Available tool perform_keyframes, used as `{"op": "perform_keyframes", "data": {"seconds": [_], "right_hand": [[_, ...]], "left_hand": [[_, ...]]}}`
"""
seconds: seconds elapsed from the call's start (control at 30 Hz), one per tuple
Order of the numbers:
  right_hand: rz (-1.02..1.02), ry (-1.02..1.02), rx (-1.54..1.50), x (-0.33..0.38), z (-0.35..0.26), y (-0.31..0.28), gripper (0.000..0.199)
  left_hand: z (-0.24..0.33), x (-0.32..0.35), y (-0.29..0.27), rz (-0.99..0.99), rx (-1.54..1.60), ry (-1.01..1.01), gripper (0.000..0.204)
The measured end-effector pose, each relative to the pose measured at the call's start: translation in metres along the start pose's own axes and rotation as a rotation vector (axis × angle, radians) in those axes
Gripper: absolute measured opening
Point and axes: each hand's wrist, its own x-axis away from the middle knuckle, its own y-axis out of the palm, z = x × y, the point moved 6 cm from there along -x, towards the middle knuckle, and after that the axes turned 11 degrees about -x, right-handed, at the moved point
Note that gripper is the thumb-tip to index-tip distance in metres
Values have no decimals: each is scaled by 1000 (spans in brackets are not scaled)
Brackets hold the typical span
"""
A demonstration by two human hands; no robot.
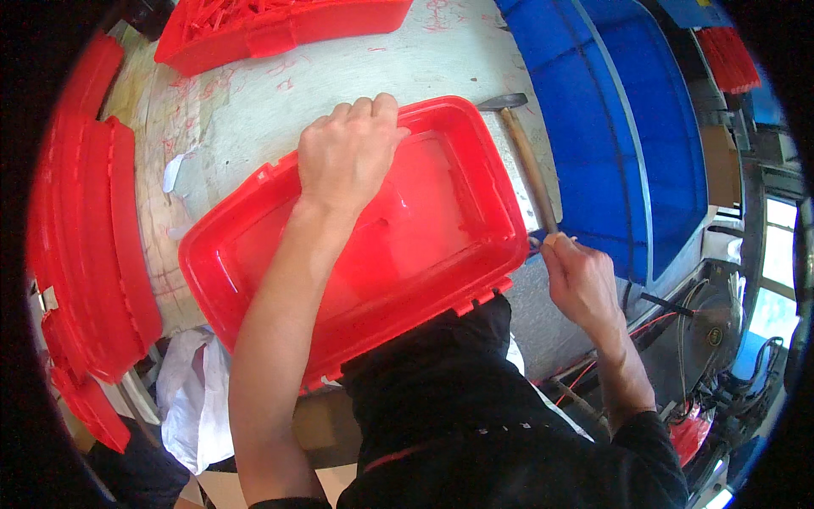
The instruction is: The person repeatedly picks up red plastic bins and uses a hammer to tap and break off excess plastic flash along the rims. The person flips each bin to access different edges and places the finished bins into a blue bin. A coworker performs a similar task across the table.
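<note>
A large red plastic tray-shaped lid (449,212) lies hollow side up on the worn white workbench (280,93), its near edge overhanging toward my body. My left hand (348,153) grips its far rim, fingers curled over the edge. My right hand (577,276) is closed at the lid's right near corner, right at the lower end of a hammer's wooden handle (527,165). The hammer's metal head (502,102) lies on the bench beyond the lid. Whether my fingers hold the handle or a small tool is unclear.
A stack of red lids (93,246) stands at the left bench edge. A red bin of red scraps (271,30) sits at the far side. Blue crates (627,127) fill the right. Cables and a machine (704,322) lie lower right, white plastic bags (186,399) lower left.
</note>
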Motion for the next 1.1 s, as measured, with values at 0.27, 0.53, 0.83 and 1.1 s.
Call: {"op": "perform_keyframes", "data": {"seconds": [0.27, 0.53, 0.83, 1.1], "right_hand": [[189, 67, -440, -1, 4, -10, 23], [464, -158, -476, -18, 6, 26, 18], [470, 33, -605, -59, 50, -6, 19], [497, -340, -221, -101, -28, -8, 42]], "left_hand": [[-1, -2, -4, -47, 22, -16, 36], [-32, -9, 0, -481, 145, -139, 47], [-101, 12, -48, -686, 543, -198, 38], [-66, 19, -230, 41, 49, -44, 46]]}}
